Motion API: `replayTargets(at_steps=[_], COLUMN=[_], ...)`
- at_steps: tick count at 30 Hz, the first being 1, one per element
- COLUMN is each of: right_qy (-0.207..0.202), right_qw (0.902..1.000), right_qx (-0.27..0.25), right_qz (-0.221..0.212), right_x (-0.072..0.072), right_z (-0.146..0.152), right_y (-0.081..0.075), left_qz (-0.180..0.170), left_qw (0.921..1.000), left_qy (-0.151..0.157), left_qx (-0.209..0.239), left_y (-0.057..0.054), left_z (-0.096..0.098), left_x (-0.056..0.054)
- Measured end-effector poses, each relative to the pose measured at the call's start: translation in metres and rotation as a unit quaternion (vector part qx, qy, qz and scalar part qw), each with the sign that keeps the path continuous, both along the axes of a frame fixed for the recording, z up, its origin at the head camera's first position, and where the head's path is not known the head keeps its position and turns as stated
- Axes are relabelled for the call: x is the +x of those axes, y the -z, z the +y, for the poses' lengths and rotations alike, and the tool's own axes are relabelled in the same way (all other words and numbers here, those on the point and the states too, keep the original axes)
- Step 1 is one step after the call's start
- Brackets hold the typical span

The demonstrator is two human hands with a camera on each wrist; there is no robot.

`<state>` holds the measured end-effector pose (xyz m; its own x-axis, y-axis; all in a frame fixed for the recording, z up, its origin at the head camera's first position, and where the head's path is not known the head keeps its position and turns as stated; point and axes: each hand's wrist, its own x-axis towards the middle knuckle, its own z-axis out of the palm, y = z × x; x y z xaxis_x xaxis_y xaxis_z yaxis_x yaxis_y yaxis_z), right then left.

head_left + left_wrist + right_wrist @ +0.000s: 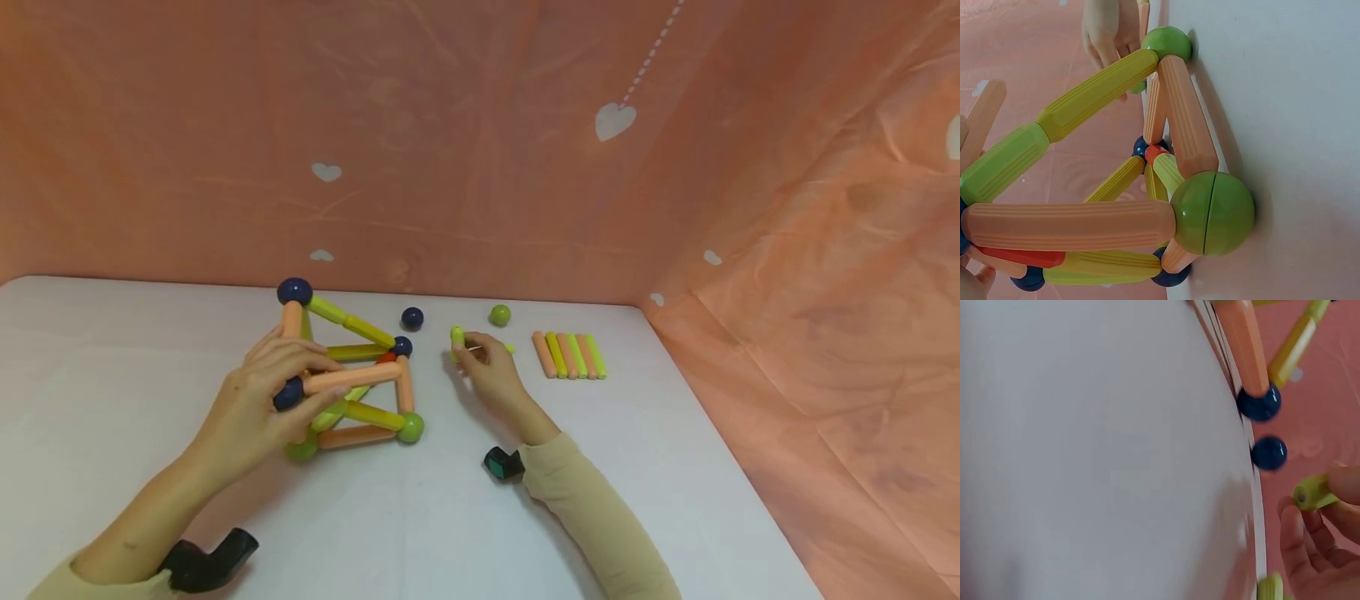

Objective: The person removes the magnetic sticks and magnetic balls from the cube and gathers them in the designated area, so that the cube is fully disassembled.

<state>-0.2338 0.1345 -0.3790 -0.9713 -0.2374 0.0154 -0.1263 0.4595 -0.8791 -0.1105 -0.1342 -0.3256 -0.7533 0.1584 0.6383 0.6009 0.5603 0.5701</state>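
On the left of the table stands a frame of magnetic rods and balls, orange, yellow, light green and red rods joined by blue and green balls. My left hand grips its upper near part, with fingers and thumb about an orange rod by a blue ball. That rod's other end reaches out to the right. A green ball at the frame's base fills much of the left wrist view. Right of the frame, my right hand pinches a light green rod, whose round end shows a dark spot.
A loose blue ball and a loose green ball lie near the table's back edge. Several orange, yellow and green rods form a row to the right. A pinkish-orange cloth hangs behind the white table.
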Motion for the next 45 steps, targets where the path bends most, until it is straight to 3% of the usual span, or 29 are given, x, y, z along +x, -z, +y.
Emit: replayTargets(at_steps=[11, 22, 30, 38, 45], right_qy=[0.045, 0.063, 0.069, 0.086, -0.009], right_qw=[0.9966, 0.9910, 0.9927, 0.9919, 0.9919], right_qx=[0.066, 0.114, 0.094, 0.046, -0.042], right_qz=[0.020, 0.032, 0.032, 0.082, 0.119], right_x=[-0.001, -0.008, -0.010, 0.001, 0.021], right_z=[0.047, 0.065, 0.068, 0.052, 0.019], right_y=[-0.007, -0.006, -0.004, -0.013, -0.029], left_qz=[-0.020, -0.019, -0.024, -0.002, -0.021], left_qw=[0.9997, 0.9995, 0.9987, 0.9985, 0.9975], left_qy=[-0.002, -0.020, -0.045, -0.054, -0.065], left_qx=[0.011, 0.014, 0.010, -0.002, 0.017], left_y=[-0.002, 0.002, 0.004, 0.006, 0.004], left_z=[-0.002, -0.004, -0.009, -0.018, -0.025], left_x=[0.002, 0.002, 0.004, 0.009, 0.018])
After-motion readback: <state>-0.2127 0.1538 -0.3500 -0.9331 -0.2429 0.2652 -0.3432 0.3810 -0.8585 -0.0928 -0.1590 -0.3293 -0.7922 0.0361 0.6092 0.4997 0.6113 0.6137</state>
